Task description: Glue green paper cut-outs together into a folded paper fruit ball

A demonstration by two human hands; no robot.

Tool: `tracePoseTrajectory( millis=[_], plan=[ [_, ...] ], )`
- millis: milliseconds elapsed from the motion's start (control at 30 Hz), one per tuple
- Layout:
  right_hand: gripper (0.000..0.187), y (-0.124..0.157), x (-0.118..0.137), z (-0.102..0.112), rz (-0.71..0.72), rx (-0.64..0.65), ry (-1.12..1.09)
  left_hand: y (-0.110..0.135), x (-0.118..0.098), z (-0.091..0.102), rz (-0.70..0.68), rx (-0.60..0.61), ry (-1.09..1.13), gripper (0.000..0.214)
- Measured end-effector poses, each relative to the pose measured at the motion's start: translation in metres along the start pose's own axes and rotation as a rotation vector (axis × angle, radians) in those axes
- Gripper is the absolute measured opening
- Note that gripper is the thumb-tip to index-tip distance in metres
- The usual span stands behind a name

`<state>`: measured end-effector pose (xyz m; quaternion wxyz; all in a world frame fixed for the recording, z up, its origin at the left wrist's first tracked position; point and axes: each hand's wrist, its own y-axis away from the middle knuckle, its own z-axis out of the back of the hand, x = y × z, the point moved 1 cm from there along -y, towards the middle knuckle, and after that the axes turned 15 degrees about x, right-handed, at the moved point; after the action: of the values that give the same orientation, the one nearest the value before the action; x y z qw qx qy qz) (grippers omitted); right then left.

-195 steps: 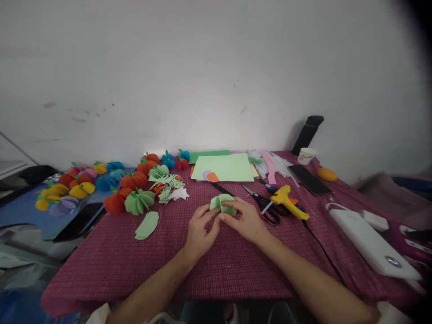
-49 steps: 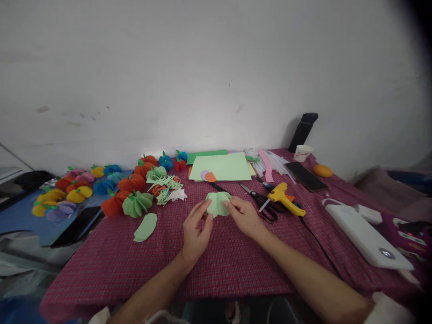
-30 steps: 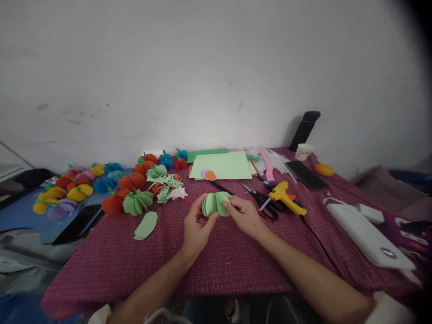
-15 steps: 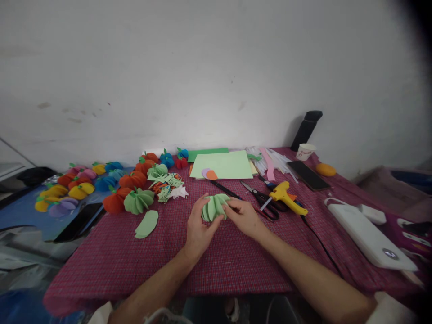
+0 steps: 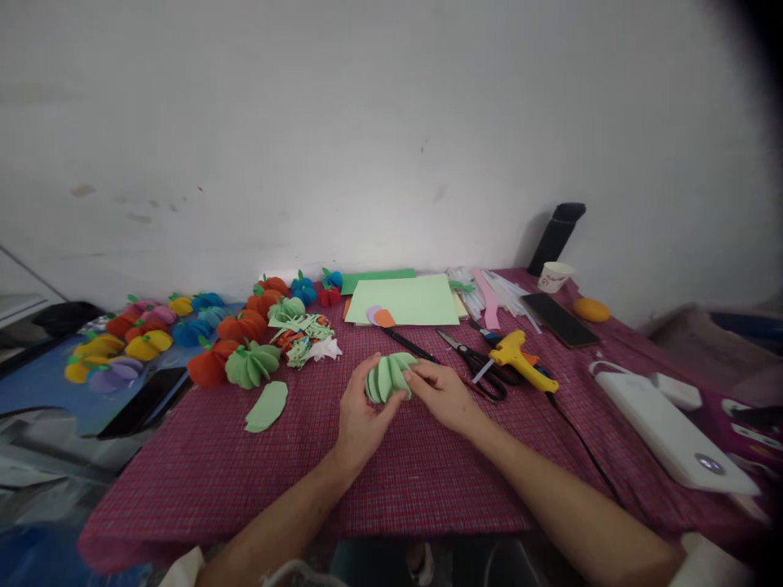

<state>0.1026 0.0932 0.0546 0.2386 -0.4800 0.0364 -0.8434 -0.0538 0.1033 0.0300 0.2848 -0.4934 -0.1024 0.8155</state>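
A light green paper pumpkin (image 5: 390,377) with fanned-out folds is held up between both hands over the middle of the table. My left hand (image 5: 362,412) grips its left side, thumb low at the front. On its right side, the fingers of my right hand (image 5: 441,394) pinch the folds. To the left on the cloth lie loose light green paper pieces (image 5: 267,406). Beside them stands a light green paper pumpkin with a stem (image 5: 252,364). Right of my right hand are black scissors (image 5: 474,356) and a yellow glue gun (image 5: 519,359).
Colourful paper pumpkins (image 5: 147,344) crowd the left side near paper scraps (image 5: 303,338). Light green sheets (image 5: 407,300) lie at the back, with a black pen (image 5: 409,344) before them. On the right are a phone (image 5: 559,319), a paper cup (image 5: 554,277) and a white power bank (image 5: 673,428).
Almost nothing differs. Both hands keep their hold on the light green paper pumpkin, and the whole view has shifted very slightly.
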Motion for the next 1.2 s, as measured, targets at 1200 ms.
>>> tracePoseTrajectory(
  millis=[1200],
  plan=[
    [0.024, 0.001, 0.003, 0.003, 0.011, -0.037, 0.054, -0.002, -0.006, 0.004, -0.132, 0.095, -0.114, 0.030]
  ],
)
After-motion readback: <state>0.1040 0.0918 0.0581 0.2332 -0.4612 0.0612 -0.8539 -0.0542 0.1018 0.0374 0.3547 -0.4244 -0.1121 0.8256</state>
